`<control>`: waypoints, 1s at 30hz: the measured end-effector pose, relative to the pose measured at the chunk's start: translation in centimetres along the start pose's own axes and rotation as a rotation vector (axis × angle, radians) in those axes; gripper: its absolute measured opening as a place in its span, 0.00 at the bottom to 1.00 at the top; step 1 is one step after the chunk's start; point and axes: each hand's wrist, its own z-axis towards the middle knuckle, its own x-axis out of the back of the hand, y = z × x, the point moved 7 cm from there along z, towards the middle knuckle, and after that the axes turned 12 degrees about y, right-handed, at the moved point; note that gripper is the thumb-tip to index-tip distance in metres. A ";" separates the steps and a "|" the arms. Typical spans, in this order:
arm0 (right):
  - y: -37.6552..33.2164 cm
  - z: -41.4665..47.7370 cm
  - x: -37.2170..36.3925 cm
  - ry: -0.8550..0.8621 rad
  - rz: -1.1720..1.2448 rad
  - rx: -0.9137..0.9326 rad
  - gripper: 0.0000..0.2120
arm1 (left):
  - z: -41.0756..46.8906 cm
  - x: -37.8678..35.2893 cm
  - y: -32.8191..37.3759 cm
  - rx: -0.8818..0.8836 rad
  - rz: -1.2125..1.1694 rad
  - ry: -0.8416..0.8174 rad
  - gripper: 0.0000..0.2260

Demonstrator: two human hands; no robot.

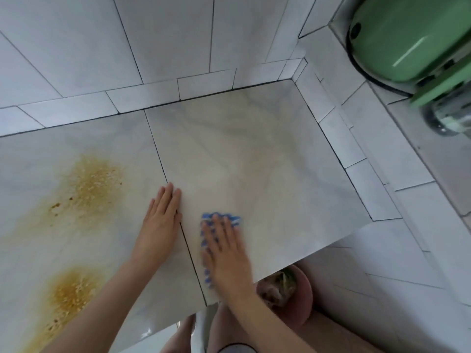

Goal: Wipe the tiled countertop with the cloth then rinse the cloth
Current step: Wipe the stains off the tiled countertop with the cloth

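The tiled countertop (242, 154) is pale marbled grey with dark grout lines. A blue and white cloth (221, 218) lies near its front edge, and my right hand (225, 250) presses flat on top of it, covering most of it. My left hand (161, 220) rests flat on the tile just left of the cloth, fingers together, holding nothing. Two orange-brown crumbly stains sit on the left tile, one further back (94, 182) and one near the front edge (68, 296).
White tiled walls close the counter at the back and the right. A green rounded appliance (407, 39) stands on a ledge at the upper right, a glass jar (448, 118) beside it. A pink bowl of scraps (293, 296) sits below the counter's front edge.
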 end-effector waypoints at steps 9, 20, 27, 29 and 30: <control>13.1 1.6 1.7 -0.050 -0.168 -0.161 0.25 | -0.2 0.6 0.2 -0.016 -0.017 -0.048 0.25; 3.7 -3.6 1.2 -0.016 -0.083 -0.217 0.26 | -0.7 0.0 0.0 -0.010 0.020 -0.081 0.26; -1.6 -3.5 1.0 -0.047 -0.026 -0.031 0.25 | -0.5 0.1 0.2 0.030 0.012 -0.109 0.26; 2.5 -3.3 1.3 -0.074 -0.028 -0.071 0.24 | -0.4 0.2 0.3 0.041 0.007 -0.111 0.26; 5.2 -3.2 1.7 -0.064 -0.051 -0.132 0.24 | -0.5 0.3 0.3 0.048 0.007 -0.116 0.26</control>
